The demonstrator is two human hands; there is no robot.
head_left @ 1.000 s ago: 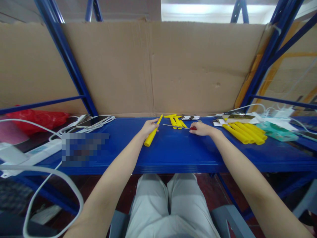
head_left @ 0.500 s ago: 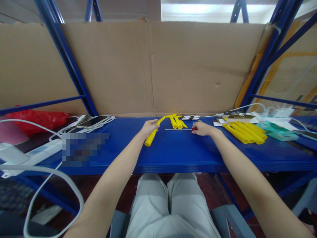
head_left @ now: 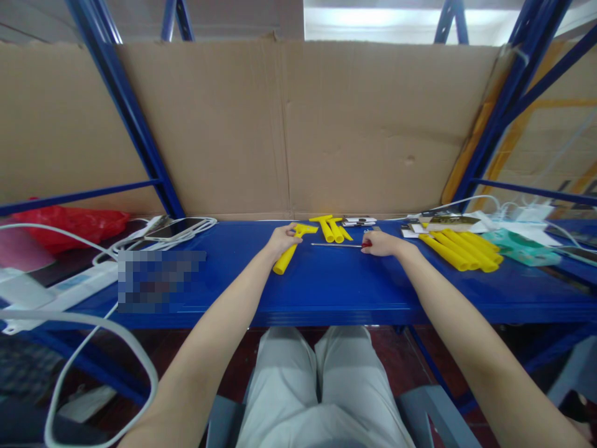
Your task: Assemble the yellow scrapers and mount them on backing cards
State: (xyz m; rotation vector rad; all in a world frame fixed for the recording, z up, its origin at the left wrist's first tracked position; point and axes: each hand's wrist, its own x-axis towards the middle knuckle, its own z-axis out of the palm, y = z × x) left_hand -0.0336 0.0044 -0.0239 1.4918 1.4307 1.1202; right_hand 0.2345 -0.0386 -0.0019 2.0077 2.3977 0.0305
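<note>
Left hand (head_left: 282,239): fingers around yellow T-piece (head_left: 286,258), tube end near-left, crosspiece far-right. Right hand (head_left: 380,243): fingers gripping screwdriver (head_left: 342,245), tip left.

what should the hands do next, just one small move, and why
Probably ease the right hand left, bringing the tip of the red-handled tool up to the yellow T-shaped piece. The left hand already grips that piece with its crossbar showing, and the tool's thin shaft points toward it, its tip apparently not touching.
</note>
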